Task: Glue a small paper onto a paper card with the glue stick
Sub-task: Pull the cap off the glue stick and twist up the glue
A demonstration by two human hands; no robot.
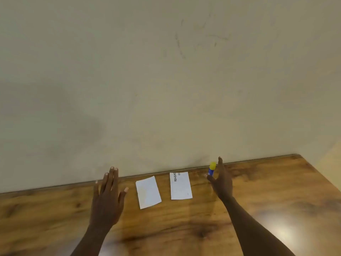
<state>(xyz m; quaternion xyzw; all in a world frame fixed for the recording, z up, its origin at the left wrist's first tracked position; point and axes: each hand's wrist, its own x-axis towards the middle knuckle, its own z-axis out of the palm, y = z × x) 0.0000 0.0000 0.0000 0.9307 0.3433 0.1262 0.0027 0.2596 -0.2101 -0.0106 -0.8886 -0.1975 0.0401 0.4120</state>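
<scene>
On a wooden table, the left hand hovers flat, fingers spread and empty, near two white papers; farther right, the right hand cups open around the upright glue stick, which a clumsy grab could topple.

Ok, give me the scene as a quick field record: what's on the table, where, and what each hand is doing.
surface: wooden table against a plain wall
blank paper: white, tilted, left of centre
printed card: white, text along its left edge, right of the blank paper, apart from it
glue stick: blue body, yellow cap on, upright near the wall
left hand: open, fingers spread, left of the blank paper, holding nothing
right hand: open, curled around the glue stick, not closed on it
</scene>
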